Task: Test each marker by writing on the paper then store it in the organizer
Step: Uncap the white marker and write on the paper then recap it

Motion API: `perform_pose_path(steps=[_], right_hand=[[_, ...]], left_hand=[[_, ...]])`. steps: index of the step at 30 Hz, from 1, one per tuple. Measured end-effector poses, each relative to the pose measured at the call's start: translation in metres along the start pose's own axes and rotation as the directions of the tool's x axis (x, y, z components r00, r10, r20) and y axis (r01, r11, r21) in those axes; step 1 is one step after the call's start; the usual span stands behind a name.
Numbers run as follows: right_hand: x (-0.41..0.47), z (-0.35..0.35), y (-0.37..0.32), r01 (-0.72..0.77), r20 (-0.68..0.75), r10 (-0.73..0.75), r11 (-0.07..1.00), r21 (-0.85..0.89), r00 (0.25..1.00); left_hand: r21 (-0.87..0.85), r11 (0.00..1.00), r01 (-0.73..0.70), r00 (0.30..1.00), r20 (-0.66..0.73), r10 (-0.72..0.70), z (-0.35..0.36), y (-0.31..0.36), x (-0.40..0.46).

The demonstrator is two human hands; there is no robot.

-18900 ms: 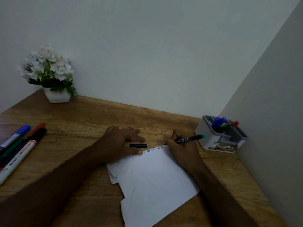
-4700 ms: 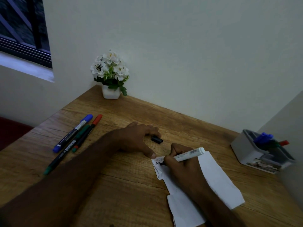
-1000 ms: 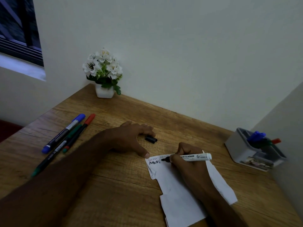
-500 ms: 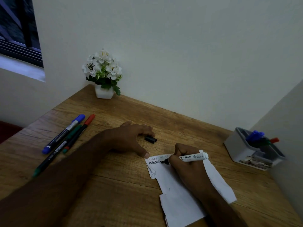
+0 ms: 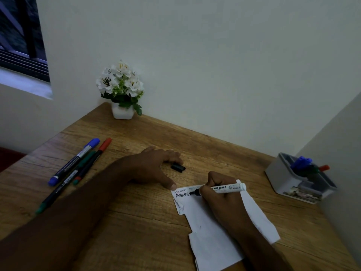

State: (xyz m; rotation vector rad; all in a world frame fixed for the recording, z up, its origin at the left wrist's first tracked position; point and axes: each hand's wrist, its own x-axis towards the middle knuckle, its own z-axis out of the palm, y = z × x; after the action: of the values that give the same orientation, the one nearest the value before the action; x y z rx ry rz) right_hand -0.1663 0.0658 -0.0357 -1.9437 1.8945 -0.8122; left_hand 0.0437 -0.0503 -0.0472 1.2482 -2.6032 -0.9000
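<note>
Nearby, black cap, flower pot, spare markers

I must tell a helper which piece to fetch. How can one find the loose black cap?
Look on the wooden desk, just beyond the fingers of the left hand. The cap lies there alone, short, black, no pen attached.

one head-worn camera looks forward and down from above the near edge of the bench, close over both forearms. it faces the wall at the far edge, with a side wall at right and a window upper left.
</note>
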Motion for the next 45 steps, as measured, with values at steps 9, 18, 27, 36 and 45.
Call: perform_pose_path(steps=[9,18,27,36,45], right_hand=[[0.004,0.001,0.009,-0.055,-0.109,0.09,0.954,0.294,0.99],[0.013,-0.004,0.014,0.132,-0.151,-0.062,0.849,0.511,0.987],[0.019,0.0,0.022,0.175,-0.203,-0.046,0.71,0.683,0.978],[0.02,0.001,0.024,0.15,-0.183,-0.028,0.7,0.698,0.983],[0.019,-0.001,0.023,0.107,-0.095,-0.05,0.582,0.806,0.994]], left_hand=[[-0.039,0.999,0.028,0.999,-0.04,-0.029,0.002,-0.001,-0.002],[0.065,0.997,-0.029,0.917,-0.396,0.052,0.01,0.002,0.005],[-0.329,0.898,-0.292,0.892,-0.433,0.132,0.015,0.018,0.001],[-0.398,0.846,-0.354,0.88,-0.449,0.157,0.015,0.028,-0.002],[-0.459,0.798,-0.39,0.88,-0.442,0.176,0.016,0.031,-0.003]])
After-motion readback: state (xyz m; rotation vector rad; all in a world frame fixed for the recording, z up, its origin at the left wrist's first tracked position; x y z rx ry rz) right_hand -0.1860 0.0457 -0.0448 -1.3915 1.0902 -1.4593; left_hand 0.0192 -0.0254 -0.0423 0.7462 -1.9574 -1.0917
